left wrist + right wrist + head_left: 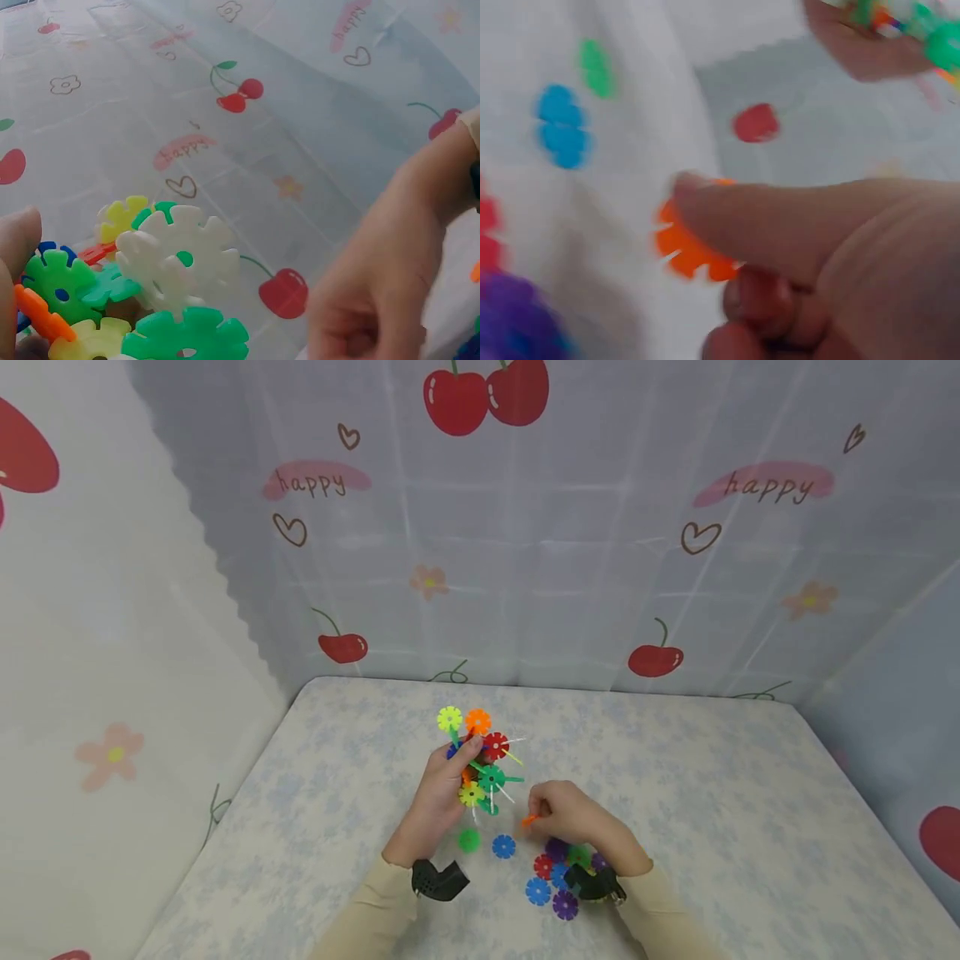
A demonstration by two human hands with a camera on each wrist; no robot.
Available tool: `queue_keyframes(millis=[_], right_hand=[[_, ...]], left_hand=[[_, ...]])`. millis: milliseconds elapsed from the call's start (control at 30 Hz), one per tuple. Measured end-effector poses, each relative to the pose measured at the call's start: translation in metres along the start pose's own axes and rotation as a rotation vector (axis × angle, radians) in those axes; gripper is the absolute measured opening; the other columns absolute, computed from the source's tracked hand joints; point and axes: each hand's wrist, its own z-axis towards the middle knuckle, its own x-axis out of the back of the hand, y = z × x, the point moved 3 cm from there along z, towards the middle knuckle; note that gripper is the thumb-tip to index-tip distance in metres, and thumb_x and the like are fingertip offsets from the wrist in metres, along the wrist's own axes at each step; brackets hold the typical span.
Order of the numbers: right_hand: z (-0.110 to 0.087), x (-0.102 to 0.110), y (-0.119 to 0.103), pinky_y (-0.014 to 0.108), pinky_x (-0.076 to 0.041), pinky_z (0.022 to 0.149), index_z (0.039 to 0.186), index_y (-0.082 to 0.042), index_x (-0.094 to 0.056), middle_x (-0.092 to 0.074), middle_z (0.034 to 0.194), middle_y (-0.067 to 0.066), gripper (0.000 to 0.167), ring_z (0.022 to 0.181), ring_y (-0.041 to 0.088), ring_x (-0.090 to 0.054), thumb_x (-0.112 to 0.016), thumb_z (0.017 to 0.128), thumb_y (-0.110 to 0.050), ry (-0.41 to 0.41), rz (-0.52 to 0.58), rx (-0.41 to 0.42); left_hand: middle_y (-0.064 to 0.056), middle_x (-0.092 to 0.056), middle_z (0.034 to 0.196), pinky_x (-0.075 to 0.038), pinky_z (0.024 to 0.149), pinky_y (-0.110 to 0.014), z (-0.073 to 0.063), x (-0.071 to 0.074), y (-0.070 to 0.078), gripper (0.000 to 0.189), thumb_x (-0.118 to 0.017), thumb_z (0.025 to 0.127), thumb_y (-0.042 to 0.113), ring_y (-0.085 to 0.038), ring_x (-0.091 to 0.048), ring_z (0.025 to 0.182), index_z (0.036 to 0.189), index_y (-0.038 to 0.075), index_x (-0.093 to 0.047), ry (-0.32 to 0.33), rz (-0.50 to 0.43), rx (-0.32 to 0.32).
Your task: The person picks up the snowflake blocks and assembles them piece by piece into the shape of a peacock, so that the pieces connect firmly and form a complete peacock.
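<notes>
My left hand (442, 779) grips a cluster of interlocked snowflake discs (491, 778) in green, yellow, orange, red, blue and white, with the thumb laid over it. In the left wrist view, white discs (191, 251) stand out on the cluster's near side. My right hand (566, 812) pinches a single orange snowflake disc (694, 251) between thumb and fingers, low over the table and to the right of the cluster. Part of that disc is hidden behind the thumb.
A loose green disc (468, 841) and a blue disc (504, 847) lie on the table (360, 735) below the cluster. Under my right wrist, a pile of several discs holds red (543, 866), blue and purple ones (566, 905). A printed curtain (517, 593) hangs behind the table.
</notes>
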Motion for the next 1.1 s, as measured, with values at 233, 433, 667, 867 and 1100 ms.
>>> queue_keyframes(millis=[233,433,667,867,1100], right_hand=[[-0.023,0.054,-0.015,0.023,-0.047,0.059,0.102,-0.006,-0.073,-0.065,0.078,0.005,0.011,0.069,0.006,-0.054,-0.063,0.100,-0.008,0.366,0.173,0.172],[-0.036,0.057,-0.042,0.026,-0.057,0.071,0.107,-0.008,-0.074,-0.073,0.091,0.006,0.017,0.081,0.005,-0.063,-0.060,0.100,-0.003,0.361,0.101,0.343],[-0.039,0.052,-0.053,0.026,-0.058,0.069,0.106,-0.007,-0.075,-0.076,0.096,0.005,0.016,0.076,0.004,-0.062,-0.065,0.095,0.000,0.365,0.009,0.431],[-0.040,0.049,-0.057,0.024,-0.058,0.066,0.101,-0.006,-0.076,-0.076,0.091,0.004,0.015,0.073,0.007,-0.065,-0.070,0.091,0.003,0.474,-0.150,0.500],[-0.036,0.047,-0.054,0.024,-0.058,0.066,0.101,-0.004,-0.077,-0.076,0.088,0.007,0.014,0.073,0.010,-0.066,-0.069,0.091,0.002,0.469,-0.097,0.510]], left_hand=[[0.009,-0.063,0.079,-0.054,0.072,-0.017,-0.004,0.001,0.000,0.026,-0.066,0.100,0.034,-0.005,-0.059,0.072,0.086,0.012,-0.062,-0.170,0.158,0.065],[0.010,-0.065,0.075,-0.055,0.070,-0.017,-0.004,-0.004,-0.001,0.042,-0.077,0.083,0.053,-0.005,-0.061,0.069,0.083,0.013,-0.065,-0.292,0.203,0.059],[0.009,-0.067,0.076,-0.056,0.067,-0.018,-0.003,-0.005,-0.005,0.050,-0.080,0.073,0.062,-0.005,-0.060,0.066,0.083,0.015,-0.067,-0.352,0.207,0.069],[0.009,-0.065,0.073,-0.054,0.066,-0.018,-0.003,-0.004,-0.008,0.037,-0.079,0.085,0.049,-0.006,-0.059,0.065,0.082,0.014,-0.068,-0.302,0.239,0.066],[0.009,-0.068,0.077,-0.054,0.068,-0.018,-0.001,-0.004,-0.011,0.026,-0.073,0.094,0.036,-0.006,-0.061,0.068,0.087,0.012,-0.067,-0.291,0.234,0.076]])
